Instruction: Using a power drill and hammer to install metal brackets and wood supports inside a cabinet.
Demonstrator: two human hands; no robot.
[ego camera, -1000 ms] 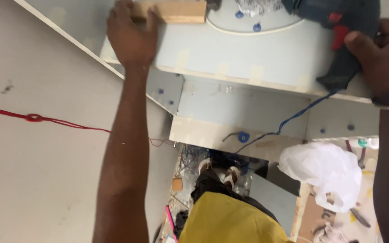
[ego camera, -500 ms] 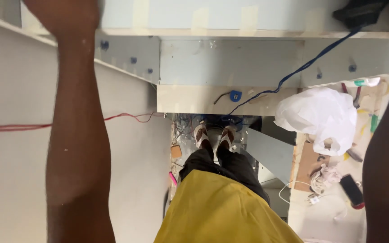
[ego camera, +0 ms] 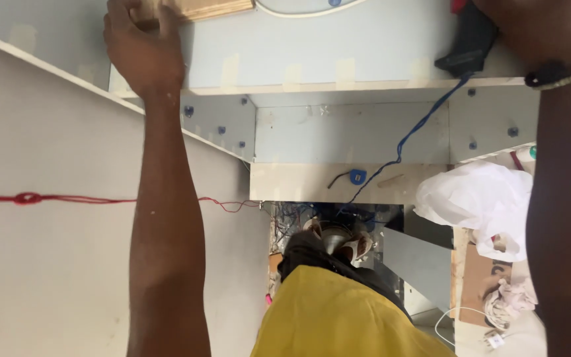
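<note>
In the head view, the left hand (ego camera: 143, 49) is clenched over the end of a wooden block (ego camera: 209, 9), pressing it on a pale grey-blue panel (ego camera: 325, 49) at the top edge. The right hand (ego camera: 536, 30) grips the dark handle of a corded power drill (ego camera: 468, 43) on the same panel; its blue cord (ego camera: 424, 122) drops below that hand to the floor. Under the panel sits a white cabinet frame (ego camera: 351, 132) studded with blue screw caps. Left of the left arm, a red string (ego camera: 67, 198) crosses a white board (ego camera: 41, 264). Below the right hand lies a white plastic bag (ego camera: 474, 201).
</note>
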